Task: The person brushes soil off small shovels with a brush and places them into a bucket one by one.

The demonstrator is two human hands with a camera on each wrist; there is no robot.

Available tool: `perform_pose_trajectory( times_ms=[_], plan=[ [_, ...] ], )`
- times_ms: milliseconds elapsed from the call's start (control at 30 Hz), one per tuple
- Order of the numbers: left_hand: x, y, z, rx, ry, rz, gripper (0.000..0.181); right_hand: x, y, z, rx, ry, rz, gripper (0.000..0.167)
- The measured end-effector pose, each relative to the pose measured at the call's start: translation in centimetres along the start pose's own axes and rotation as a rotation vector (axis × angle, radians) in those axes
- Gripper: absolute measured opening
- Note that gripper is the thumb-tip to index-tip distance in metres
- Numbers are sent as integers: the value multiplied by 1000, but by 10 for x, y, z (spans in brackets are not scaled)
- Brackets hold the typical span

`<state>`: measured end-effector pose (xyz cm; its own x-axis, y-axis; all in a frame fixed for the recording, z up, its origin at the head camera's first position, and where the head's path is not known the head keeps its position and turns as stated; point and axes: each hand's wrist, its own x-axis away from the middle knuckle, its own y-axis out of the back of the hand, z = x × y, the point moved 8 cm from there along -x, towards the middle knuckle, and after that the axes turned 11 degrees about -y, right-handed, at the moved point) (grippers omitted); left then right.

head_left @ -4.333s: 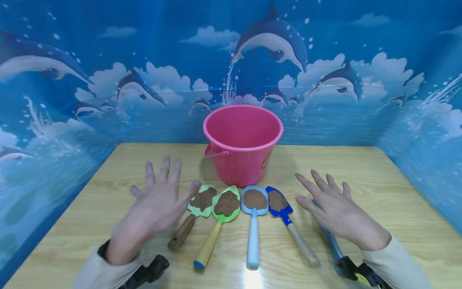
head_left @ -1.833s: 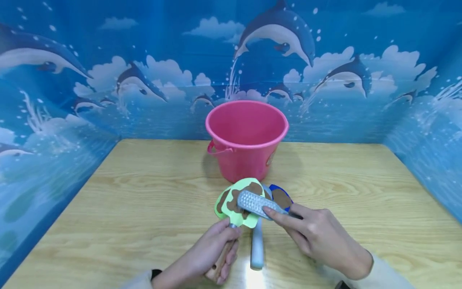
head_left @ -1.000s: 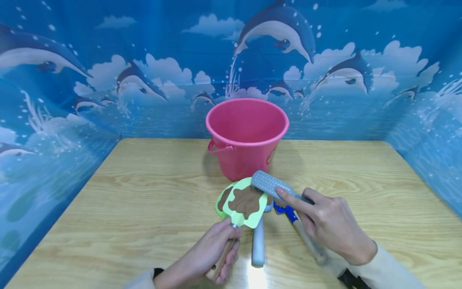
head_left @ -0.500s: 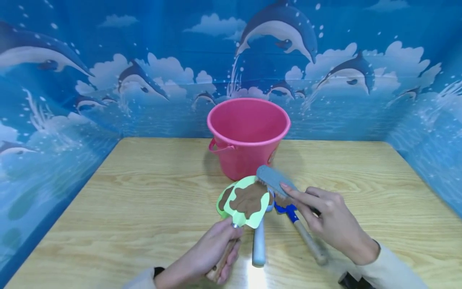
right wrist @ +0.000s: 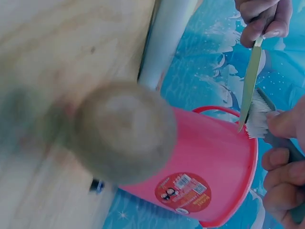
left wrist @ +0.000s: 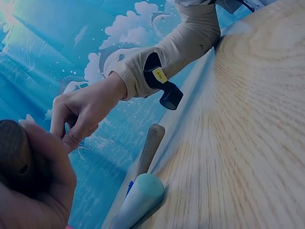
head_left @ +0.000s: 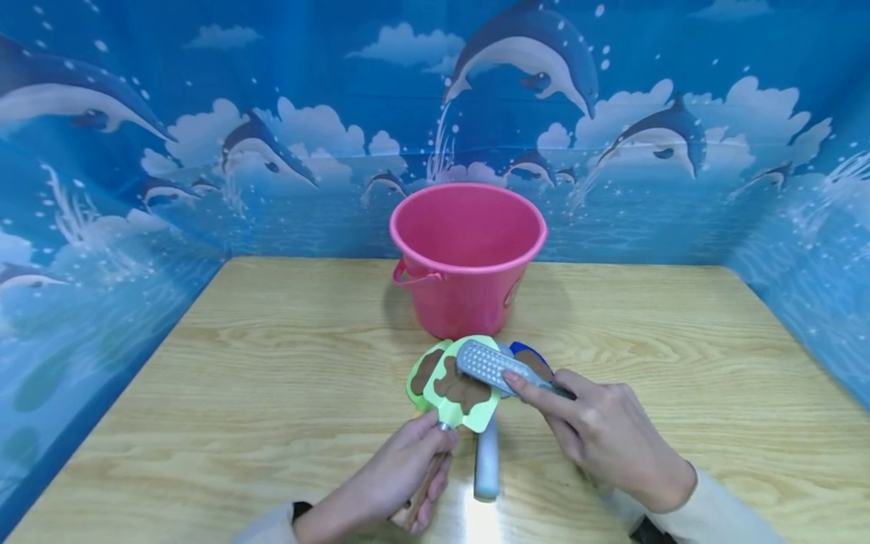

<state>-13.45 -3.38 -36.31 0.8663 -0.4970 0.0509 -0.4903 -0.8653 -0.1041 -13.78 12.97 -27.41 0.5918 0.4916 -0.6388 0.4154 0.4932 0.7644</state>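
My left hand grips the wooden handle of a light green toy shovel, held up with its brown-smeared face upward. In my right hand is a blue-grey brush, its index finger laid along the back. The brush lies across the shovel's upper right part. In the right wrist view the white bristles meet the blade, seen edge-on. Behind and partly under this shovel are a green shovel and a light blue shovel. A dark blue shovel is partly covered by my right hand.
A pink bucket stands upright just beyond the shovels, its handle hanging to the left. The wooden table stretches to both sides. A blue dolphin-print sheet rises along the back and sides.
Both hands, earlier spread open above the table, took hold of the light green shovel and the brush. Lately the brush moved from the shovel's upper right edge back left and down over its face.
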Motion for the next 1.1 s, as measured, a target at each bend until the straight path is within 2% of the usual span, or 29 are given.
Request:
perform_pose_trajectory(
  times_ms=[200,500,800,967,1033,1100],
  plan=[
    [0,0,-1,-11,0,-6,18,0,5,-6,17,-15,-32,40],
    [0,-2,-9,37,-42,28,21,-2,7,-10,1,-25,-39,41],
    [-1,1,-13,12,-58,15,27,-4,10,-13,-45,-24,-80,38],
    [-3,4,-12,6,-43,4,26,-4,18,-4,-117,41,-152,35],
    [-3,5,-11,-6,-42,-2,25,-3,17,0,-109,70,-137,34],
    [-3,6,-11,-22,-52,-4,22,-3,13,4,-83,86,-85,35]
  ],
)
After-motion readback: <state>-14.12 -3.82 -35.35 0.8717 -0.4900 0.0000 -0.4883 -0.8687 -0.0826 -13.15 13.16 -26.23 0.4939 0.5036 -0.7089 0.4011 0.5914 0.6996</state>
